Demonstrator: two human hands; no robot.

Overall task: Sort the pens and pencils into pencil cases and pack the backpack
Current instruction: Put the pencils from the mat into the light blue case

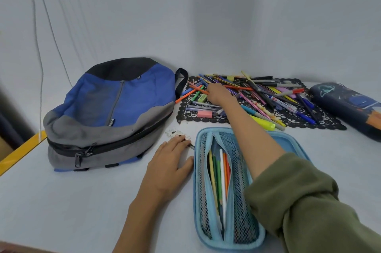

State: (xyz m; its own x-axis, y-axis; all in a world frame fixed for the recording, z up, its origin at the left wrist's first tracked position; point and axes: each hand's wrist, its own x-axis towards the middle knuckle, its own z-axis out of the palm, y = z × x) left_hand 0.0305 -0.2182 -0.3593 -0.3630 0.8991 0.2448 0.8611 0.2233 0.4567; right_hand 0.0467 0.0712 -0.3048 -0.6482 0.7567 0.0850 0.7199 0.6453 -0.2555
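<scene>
Pencils [226,81] of slim coloured wood beneath my right hand [217,93], grip unclear: light, stiff, best pinched mid-shaft; left hand [169,162] spread flat.

The white table [82,201] bears a backpack [115,108], lace mat [325,121], blue pencil case [243,221] and dark pencil case [346,106].

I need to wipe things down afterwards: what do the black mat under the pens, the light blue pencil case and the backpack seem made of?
The mat looks like lace, perhaps soft plastic: matte, with cut-out holes and a scalloped edge. The pencil case seems fabric-covered, with a see-through mesh pocket. The backpack looks like matte woven synthetic cloth, creased and slumped.
</scene>
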